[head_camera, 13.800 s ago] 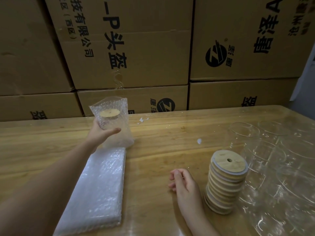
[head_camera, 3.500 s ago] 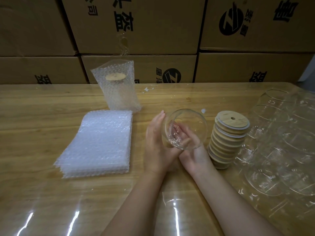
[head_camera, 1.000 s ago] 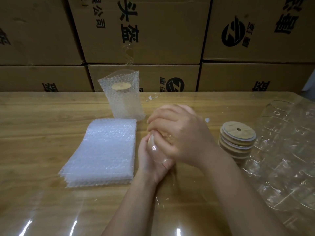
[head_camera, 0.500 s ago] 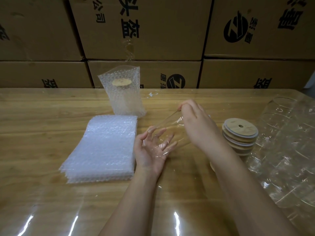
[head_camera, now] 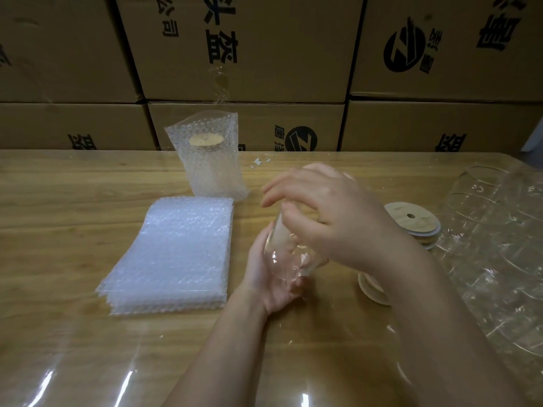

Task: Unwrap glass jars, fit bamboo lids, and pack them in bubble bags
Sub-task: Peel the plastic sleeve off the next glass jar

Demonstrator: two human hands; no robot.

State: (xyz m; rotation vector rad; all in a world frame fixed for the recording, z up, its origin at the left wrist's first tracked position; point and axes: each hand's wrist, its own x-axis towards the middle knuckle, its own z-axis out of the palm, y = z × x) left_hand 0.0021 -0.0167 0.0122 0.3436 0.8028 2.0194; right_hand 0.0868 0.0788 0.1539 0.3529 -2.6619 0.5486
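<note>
The glass jar point(head_camera: 286, 259) was held over the table point(head_camera: 73, 207), between the pile of bubble bags point(head_camera: 173, 254) on the left and the stack of bamboo lids point(head_camera: 411, 224) on the right. The left hand point(head_camera: 261, 274) cradled it from below, with the fingers curled round the lower part. The right hand point(head_camera: 332, 218) lay over the top with its fingers bent downward. Whether they pinched film, a lid or only the rim, I could not tell.

I judged that the step was work at the mouth of the jar, either taking off the last wrap or seating a lid. To do it well, the lower hand should keep the jar firm and steady, because bare glass is slippery. The upper hand should press evenly all around, not on one side, so that a lid goes in flat. One loose lid point(head_camera: 371, 286) lay on the table just near of the right wrist.

The mouth of the jar was hidden under the right hand, and a pale strip under the fingers was too blurred to name. The loose lid was half covered by the forearm. The wrapped jars point(head_camera: 499, 245) at the right were cut off by the frame edge, so their number was not clear.
</note>
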